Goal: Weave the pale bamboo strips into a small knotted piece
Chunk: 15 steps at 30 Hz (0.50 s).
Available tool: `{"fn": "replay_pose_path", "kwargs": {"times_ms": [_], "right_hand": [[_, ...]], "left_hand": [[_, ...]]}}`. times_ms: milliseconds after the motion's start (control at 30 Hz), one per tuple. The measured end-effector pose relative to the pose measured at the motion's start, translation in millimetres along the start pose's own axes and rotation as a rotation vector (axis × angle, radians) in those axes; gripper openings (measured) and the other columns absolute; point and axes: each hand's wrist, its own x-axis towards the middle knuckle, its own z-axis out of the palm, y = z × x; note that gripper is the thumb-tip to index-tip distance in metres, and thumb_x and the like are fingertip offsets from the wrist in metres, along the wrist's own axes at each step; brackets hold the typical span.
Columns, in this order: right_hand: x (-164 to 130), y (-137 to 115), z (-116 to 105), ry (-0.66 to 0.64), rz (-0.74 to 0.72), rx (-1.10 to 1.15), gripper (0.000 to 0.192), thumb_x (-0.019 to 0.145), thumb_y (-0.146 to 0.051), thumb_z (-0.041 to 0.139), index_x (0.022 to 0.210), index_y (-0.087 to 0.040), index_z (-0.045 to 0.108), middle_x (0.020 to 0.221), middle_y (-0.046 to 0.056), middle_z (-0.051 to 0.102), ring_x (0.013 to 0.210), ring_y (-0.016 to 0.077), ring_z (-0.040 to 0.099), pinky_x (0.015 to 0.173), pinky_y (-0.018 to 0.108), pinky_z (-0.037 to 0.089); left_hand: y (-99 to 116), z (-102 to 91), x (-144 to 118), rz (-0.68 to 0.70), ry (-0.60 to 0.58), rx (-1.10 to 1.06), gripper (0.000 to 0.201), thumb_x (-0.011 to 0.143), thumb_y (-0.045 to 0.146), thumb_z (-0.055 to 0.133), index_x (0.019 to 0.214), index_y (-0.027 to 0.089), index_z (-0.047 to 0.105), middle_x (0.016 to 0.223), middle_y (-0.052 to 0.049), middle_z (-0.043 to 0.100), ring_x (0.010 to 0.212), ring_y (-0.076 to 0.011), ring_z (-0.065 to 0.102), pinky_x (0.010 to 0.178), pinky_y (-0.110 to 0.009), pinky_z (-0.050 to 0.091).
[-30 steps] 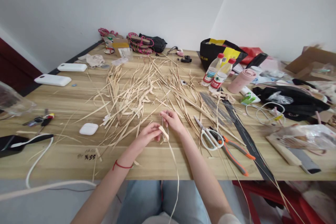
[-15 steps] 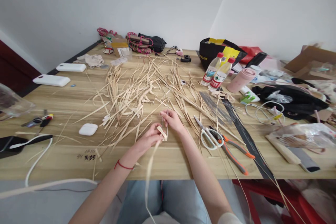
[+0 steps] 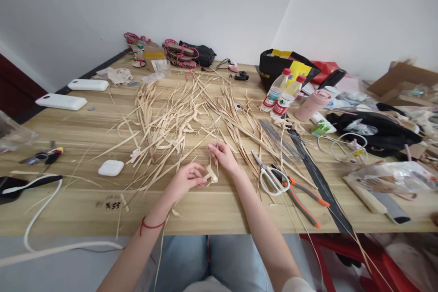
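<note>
Two hands meet near the front edge of the wooden table point(image 3: 78, 210), so let's run it down from the biggest things. At twelve o'clock from your hands sprawls the pile of straw strips point(image 3: 178, 118), well spread across the middle of the table. Out at two o'clock stand two water bottles point(image 3: 281, 95) side by side, with a pink cup point(image 3: 312, 104) just beside them. At three o'clock lie the white-handled scissors point(image 3: 270, 175), touching the orange-handled pliers point(image 3: 303, 196). Over at nine o'clock sits a white earbud case point(image 3: 110, 167), on its own.

Now the small stuff. Your left hand point(image 3: 185, 180) has its fingers curled together, pinching the folded straw piece point(image 3: 210, 175) at its near end. Your right hand point(image 3: 224, 155), at one o'clock from the left, pinches the upper end of a thin strand that rises from that same piece. The piece hangs just above the tabletop between both hands. A long loose tail of strip looks to trail off the table edge past your left wrist.

Watch that tail: if it snags on the edge or on your knee, I'd judge it could tug the fold open. Squeeze too hard and the dry straw may crack at the bend. And those scissors sit near your right forearm; a wide sweep could knock them.
</note>
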Motion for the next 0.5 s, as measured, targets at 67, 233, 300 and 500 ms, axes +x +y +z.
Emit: {"fn": "replay_pose_path", "kwargs": {"times_ms": [67, 233, 300, 500], "right_hand": [[0.8, 2.0, 1.0, 0.002, 0.006, 0.004, 0.034, 0.076, -0.051, 0.058, 0.074, -0.018, 0.052, 0.05, -0.007, 0.046, 0.032, 0.0055, 0.039, 0.031, 0.018, 0.027], [2.6, 5.1, 2.9, 0.008, 0.005, -0.002, 0.035, 0.076, -0.052, 0.058, 0.072, -0.018, 0.051, 0.049, -0.007, 0.045, 0.033, 0.0057, 0.038, 0.031, 0.018, 0.028], [2.6, 4.7, 2.4, 0.009, -0.007, 0.003, 0.036, 0.076, -0.052, 0.058, 0.069, -0.019, 0.05, 0.049, -0.007, 0.044, 0.033, 0.0057, 0.038, 0.032, 0.018, 0.028], [1.5, 3.5, 3.6, 0.004, 0.015, 0.013, 0.036, 0.075, -0.054, 0.058, 0.073, -0.019, 0.052, 0.051, -0.007, 0.045, 0.034, 0.006, 0.039, 0.032, 0.019, 0.029]], "left_hand": [[-0.4, -1.1, -11.2, -0.003, 0.026, 0.065, 0.043, 0.062, 0.026, 0.071, 0.098, 0.017, 0.051, 0.064, 0.004, 0.058, 0.062, -0.0156, 0.062, 0.066, -0.031, 0.05], [-4.3, -6.6, -45.0, 0.027, -0.02, 0.28, 0.03, 0.068, 0.02, 0.062, 0.098, 0.018, 0.058, 0.063, 0.005, 0.055, 0.062, -0.0132, 0.058, 0.067, -0.027, 0.046], [-6.8, -11.3, -56.5, 0.021, -0.033, 0.349, 0.026, 0.069, 0.021, 0.06, 0.095, 0.019, 0.062, 0.065, 0.003, 0.055, 0.062, -0.0132, 0.056, 0.064, -0.025, 0.045], [-4.6, -27.0, -75.5, -0.013, -0.061, 0.407, 0.035, 0.074, 0.023, 0.055, 0.108, 0.025, 0.062, 0.073, 0.001, 0.057, 0.064, -0.0141, 0.056, 0.066, -0.025, 0.045]]}}
